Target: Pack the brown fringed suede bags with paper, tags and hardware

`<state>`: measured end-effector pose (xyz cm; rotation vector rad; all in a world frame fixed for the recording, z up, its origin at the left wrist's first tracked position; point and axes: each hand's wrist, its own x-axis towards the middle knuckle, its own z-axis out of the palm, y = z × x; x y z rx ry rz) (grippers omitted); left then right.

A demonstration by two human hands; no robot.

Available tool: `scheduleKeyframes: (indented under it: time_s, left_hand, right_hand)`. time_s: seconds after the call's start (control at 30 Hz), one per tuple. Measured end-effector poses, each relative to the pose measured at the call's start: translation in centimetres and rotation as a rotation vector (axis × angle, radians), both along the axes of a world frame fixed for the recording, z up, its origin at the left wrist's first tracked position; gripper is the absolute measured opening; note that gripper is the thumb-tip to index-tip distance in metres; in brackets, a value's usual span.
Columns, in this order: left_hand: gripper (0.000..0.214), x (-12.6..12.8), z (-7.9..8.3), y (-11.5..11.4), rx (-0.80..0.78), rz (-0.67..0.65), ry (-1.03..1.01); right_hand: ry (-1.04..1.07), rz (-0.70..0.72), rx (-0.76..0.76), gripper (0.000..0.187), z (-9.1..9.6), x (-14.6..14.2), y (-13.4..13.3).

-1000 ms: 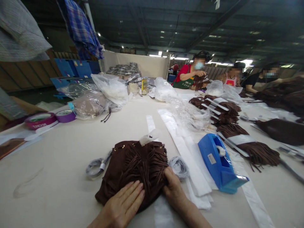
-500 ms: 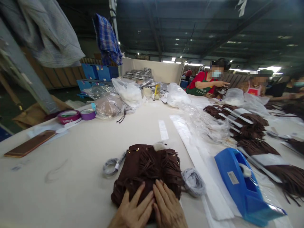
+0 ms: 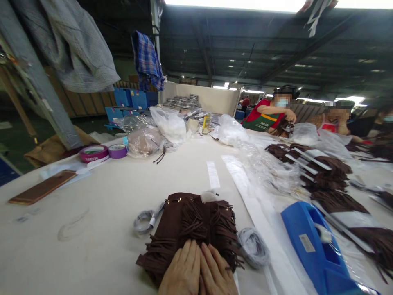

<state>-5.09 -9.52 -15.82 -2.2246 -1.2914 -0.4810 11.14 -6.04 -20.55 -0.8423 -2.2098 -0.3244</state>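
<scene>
A dark brown fringed bag (image 3: 196, 217) with gold eyelets along its top edge lies flat on the pale table (image 3: 101, 246). My left hand (image 3: 182, 268) rests flat on its lower middle, fingers stretched out and close together. Beside it, almost touching, my right hand (image 3: 216, 270) lies on the bag with straight fingers. A white wrapped piece (image 3: 209, 196) pokes out at the bag's top. Left of the bag lies a grey wrapped coil (image 3: 144, 222), and a larger grey wrapped coil (image 3: 253, 248) sits at its right.
A blue tape dispenser (image 3: 316, 246) stands at the right, near stacked brown fringed pieces (image 3: 346, 200) and clear plastic bags (image 3: 273, 168). On the left are tape rolls (image 3: 93, 153) and a brown flat strip (image 3: 43, 187). A co-worker (image 3: 267, 114) in a red top works across the table.
My left hand's fingers, spread before, have come together beside my right hand. The bag's lower left fringe now fans outward. The view has tilted up slightly, and the co-worker's arm has lowered.
</scene>
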Motion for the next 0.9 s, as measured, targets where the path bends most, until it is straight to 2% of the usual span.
scheduleKeyframes:
  time_s: [0.03,0.13,0.2,0.3,0.4,0.47,0.53,0.63,0.7,0.8,0.9]
  left_hand:
    - [0.034,0.7,0.2,0.8,-0.103,0.012,0.036]
    - [0.038,1.9,1.6,3.0,-0.411,0.158,0.003]
    - [0.04,1.7,2.7,4.3,-0.504,0.274,-0.057]
    - [0.046,0.2,4.1,5.9,-0.479,0.436,-0.126]
    - [0.047,-1.2,4.8,6.6,-0.339,0.629,-0.161]
    - [0.043,-1.2,5.0,6.2,-0.232,0.742,-0.171]
    - [0.039,-0.4,5.0,5.6,-0.204,0.711,-0.166]
    - [0.041,1.2,4.3,5.6,-0.322,0.447,-0.14]
    - [0.041,1.7,3.7,6.5,-0.377,0.346,-0.134]
    - [0.042,0.8,3.3,8.5,-0.359,0.386,-0.158]
    - [0.045,-1.1,3.6,9.3,-0.288,0.601,-0.245]
  right_hand:
    - [0.031,-0.025,-0.02,0.048,-0.2,-0.2,-0.1]
    - [0.064,-0.068,-0.035,0.051,-0.4,-0.6,-0.3]
    - [0.063,-0.08,-0.026,0.051,-0.2,-0.9,-0.3]
    - [0.06,-0.1,-0.004,0.051,0.1,-1.1,-0.3]
    - [0.063,-0.109,-0.011,0.05,0.2,-1.2,-0.4]
    - [0.067,-0.117,-0.009,0.049,0.1,-1.3,-0.4]
    - [0.067,-0.124,0.008,0.05,0.0,-1.3,-0.4]
    - [0.066,-0.126,0.023,0.052,0.0,-1.3,-0.3]
    - [0.066,-0.126,0.022,0.052,0.1,-1.3,-0.3]
    - [0.067,-0.125,0.024,0.053,0.1,-1.3,-0.3]
    - [0.068,-0.126,0.034,0.053,0.0,-1.5,-0.4]
